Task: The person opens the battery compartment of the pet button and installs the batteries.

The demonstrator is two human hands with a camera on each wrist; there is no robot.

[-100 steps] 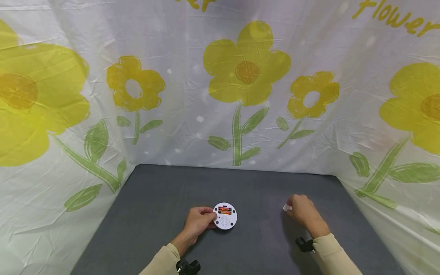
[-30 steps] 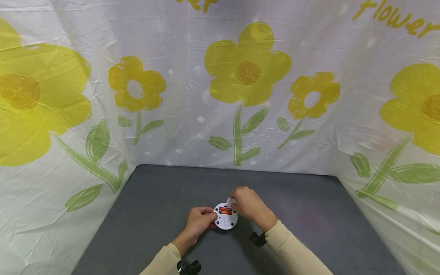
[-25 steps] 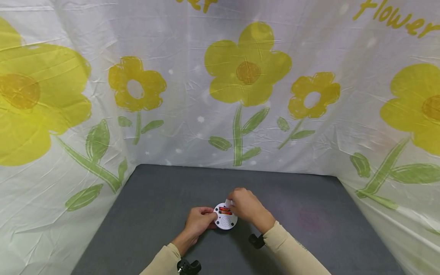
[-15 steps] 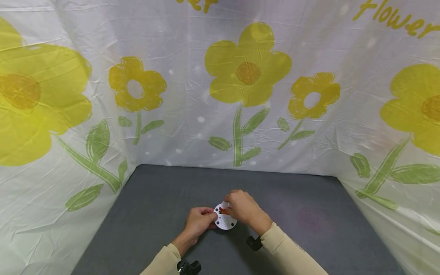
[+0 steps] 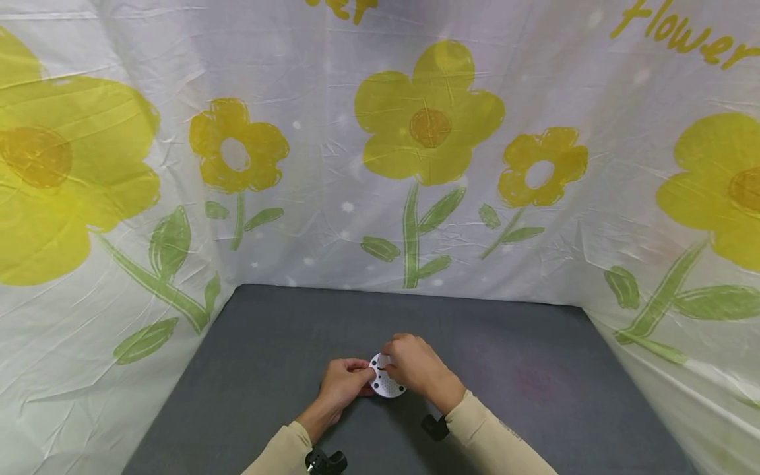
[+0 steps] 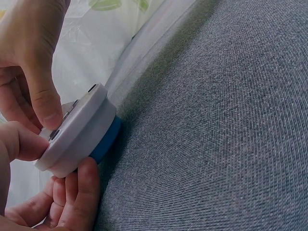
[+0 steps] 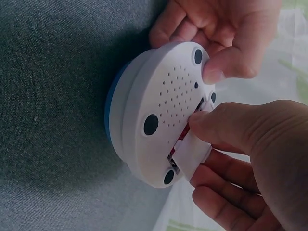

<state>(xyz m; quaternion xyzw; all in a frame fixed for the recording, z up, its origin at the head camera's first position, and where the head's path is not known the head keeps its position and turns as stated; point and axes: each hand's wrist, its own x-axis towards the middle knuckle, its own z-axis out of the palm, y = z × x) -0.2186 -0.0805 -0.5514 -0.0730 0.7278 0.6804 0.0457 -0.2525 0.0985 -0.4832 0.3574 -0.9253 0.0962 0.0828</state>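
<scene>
A round white device [image 5: 388,388] lies with its battery side up, near the front middle of the table. Its face, in the right wrist view, has dark round feet [image 7: 151,124] and a patch of small speaker holes. The left wrist view shows its blue part [image 6: 108,139] underneath. My left hand [image 5: 343,382] grips the device's left edge, thumb on top and fingers at the side. My right hand [image 5: 418,366] pinches a small white battery cover [image 7: 192,151], tilted at the battery slot. Only a strip of the red batteries [image 7: 184,132] shows past the cover and thumb.
The dark grey tabletop [image 5: 285,330] reaches back to a white curtain [image 5: 320,218] printed with yellow flowers, which also hangs along both sides. A black wrist camera [image 5: 325,462] sits on the left wrist, another [image 5: 435,427] on the right.
My right hand has come from the table's right side to the device with the battery cover, then lowered it over the batteries, hiding most of them. The left hand stays in place.
</scene>
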